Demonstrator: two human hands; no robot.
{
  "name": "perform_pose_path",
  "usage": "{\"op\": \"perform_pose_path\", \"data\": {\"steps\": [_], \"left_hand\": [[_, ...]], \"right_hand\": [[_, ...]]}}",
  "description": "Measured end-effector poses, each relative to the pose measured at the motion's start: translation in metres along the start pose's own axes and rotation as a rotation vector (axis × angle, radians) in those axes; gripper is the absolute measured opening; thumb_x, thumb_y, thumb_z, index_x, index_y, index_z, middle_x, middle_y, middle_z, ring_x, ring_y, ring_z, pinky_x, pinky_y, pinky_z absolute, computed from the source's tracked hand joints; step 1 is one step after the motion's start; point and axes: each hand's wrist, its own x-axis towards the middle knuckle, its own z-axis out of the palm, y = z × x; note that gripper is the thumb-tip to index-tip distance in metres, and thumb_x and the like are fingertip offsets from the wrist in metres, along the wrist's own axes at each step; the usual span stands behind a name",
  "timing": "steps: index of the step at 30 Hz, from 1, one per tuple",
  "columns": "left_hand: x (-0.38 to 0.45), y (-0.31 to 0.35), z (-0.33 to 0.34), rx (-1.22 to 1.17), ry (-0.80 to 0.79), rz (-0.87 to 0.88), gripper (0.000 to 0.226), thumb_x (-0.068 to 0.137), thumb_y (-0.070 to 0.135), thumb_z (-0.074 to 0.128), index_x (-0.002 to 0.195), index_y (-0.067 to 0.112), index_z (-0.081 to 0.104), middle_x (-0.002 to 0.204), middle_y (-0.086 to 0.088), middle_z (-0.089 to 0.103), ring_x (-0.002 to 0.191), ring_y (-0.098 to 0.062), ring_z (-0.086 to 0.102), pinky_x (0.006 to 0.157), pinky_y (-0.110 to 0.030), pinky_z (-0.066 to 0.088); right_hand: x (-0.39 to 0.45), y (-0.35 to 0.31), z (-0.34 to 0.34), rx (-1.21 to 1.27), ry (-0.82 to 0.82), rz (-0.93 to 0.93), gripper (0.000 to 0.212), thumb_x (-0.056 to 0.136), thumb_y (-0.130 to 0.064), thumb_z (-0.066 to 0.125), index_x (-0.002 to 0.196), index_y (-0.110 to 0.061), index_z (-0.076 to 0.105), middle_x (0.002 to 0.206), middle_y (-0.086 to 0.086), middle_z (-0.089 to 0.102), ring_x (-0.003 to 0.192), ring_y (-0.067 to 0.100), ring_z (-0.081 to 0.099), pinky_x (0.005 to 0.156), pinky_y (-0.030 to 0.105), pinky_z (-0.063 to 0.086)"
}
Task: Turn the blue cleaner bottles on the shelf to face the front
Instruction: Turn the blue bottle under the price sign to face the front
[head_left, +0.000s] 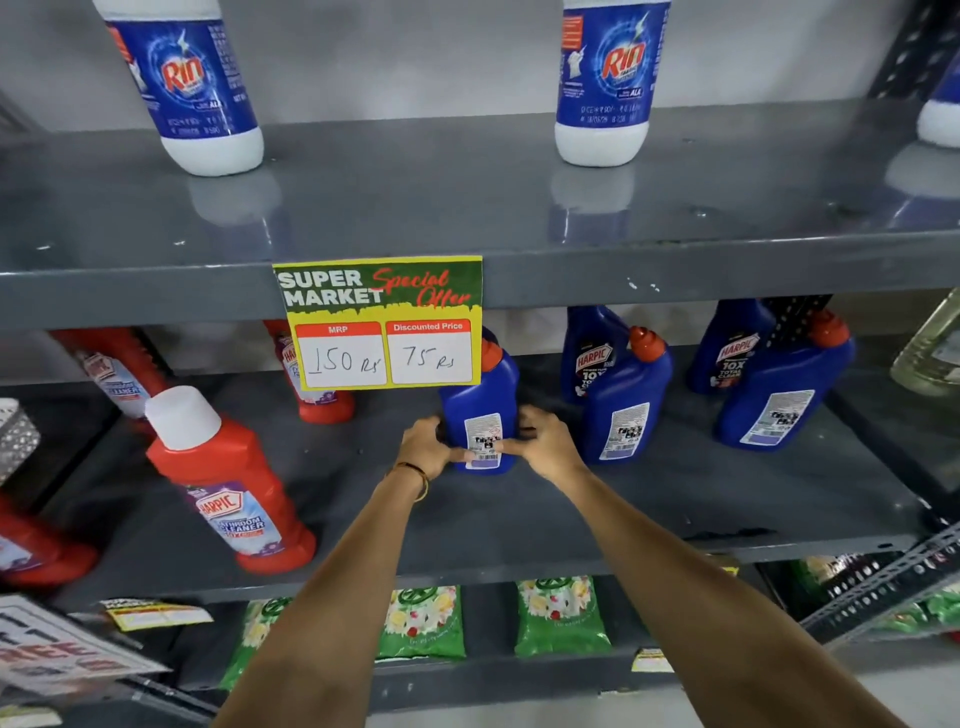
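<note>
On the middle shelf (649, 499) stand several blue cleaner bottles with red caps. The leftmost blue bottle (480, 400) shows its white back label toward me; my left hand (428, 447) grips its lower left side and my right hand (545, 441) its lower right side. To the right, a second front-row blue bottle (626, 400) and a third (784, 389) also show their back labels. Behind them, two blue bottles (589, 353) (730, 348) show their Harpic front labels.
Red Harpic bathroom-cleaner bottles (228, 483) stand at the left of the same shelf. A yellow-green price card (382, 322) hangs from the upper shelf edge, hiding the held bottle's top. White Rin bottles (187, 83) stand above; green packets (423, 623) lie below.
</note>
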Motion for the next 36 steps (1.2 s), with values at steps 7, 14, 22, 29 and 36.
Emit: {"op": "perform_pose_path", "data": {"steps": [7,14,22,29,36], "left_hand": [[0.0,-0.003,-0.002,-0.046,0.002,0.035,0.057,0.059,0.007,0.084,0.11,0.004,0.059,0.114,-0.015,0.068,0.098,-0.027,0.065,0.081,-0.03,0.05],[-0.006,-0.003,-0.013,-0.178,0.003,0.141,0.062,0.059,0.009,0.085,0.112,0.009,0.052,0.113,-0.012,0.067,0.099,-0.026,0.064,0.088,-0.043,0.055],[-0.015,-0.001,0.004,-0.16,0.135,0.201,0.045,0.065,0.015,0.081,0.1,0.01,0.053,0.103,-0.009,0.068,0.087,-0.021,0.064,0.076,-0.035,0.055],[-0.021,0.007,-0.002,-0.056,0.139,0.251,0.044,0.058,0.032,0.084,0.085,0.021,0.052,0.074,0.012,0.061,0.07,-0.008,0.061,0.059,-0.019,0.049],[-0.009,0.001,-0.039,-0.416,-0.349,0.007,0.059,0.073,-0.003,0.071,0.127,0.008,0.049,0.128,-0.014,0.057,0.12,-0.026,0.054,0.093,-0.031,0.049]], "right_hand": [[-0.001,-0.005,0.002,0.027,0.009,0.015,0.042,0.073,-0.004,0.074,0.111,0.004,0.057,0.118,0.021,0.065,0.107,0.031,0.064,0.092,0.042,0.053],[-0.002,-0.026,-0.011,0.172,-0.077,-0.034,0.045,0.075,0.01,0.067,0.118,0.008,0.052,0.123,0.025,0.06,0.112,0.036,0.06,0.093,0.041,0.051],[-0.008,-0.04,0.004,0.152,-0.076,-0.104,0.078,0.059,-0.015,0.085,0.124,-0.021,0.043,0.122,0.001,0.06,0.112,0.017,0.058,0.095,0.035,0.05],[-0.004,-0.044,0.009,0.162,0.083,-0.109,0.085,0.053,-0.027,0.086,0.125,-0.021,0.042,0.114,-0.003,0.063,0.106,0.017,0.06,0.091,0.032,0.05],[-0.005,-0.043,-0.013,0.307,-0.195,-0.122,0.062,0.059,-0.015,0.081,0.115,-0.025,0.056,0.116,0.001,0.067,0.11,0.016,0.062,0.1,0.041,0.048]]}}
